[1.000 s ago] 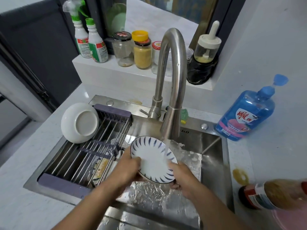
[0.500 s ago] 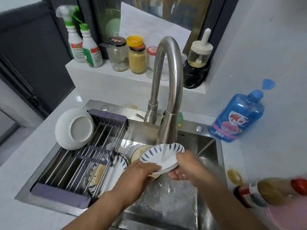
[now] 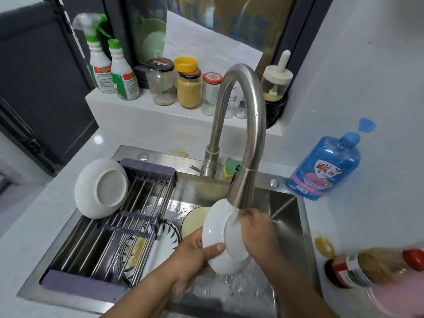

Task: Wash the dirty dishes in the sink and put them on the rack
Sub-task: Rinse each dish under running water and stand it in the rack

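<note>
the wet plate point(image 3: 216, 228), pinched at its rim in the left hand point(image 3: 190, 253) grip, may slip onto the dirty dishes point(image 3: 195, 222) just beside this grip.

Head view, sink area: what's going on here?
A person is rinsing a small plate under the running faucet, its white underside facing the camera. The left hand grips the near rim, thumb across the underside; the right hand holds the far side by the spout. One white dish already leans on the rack, and dirty dishes lie in the sink below it.
</note>
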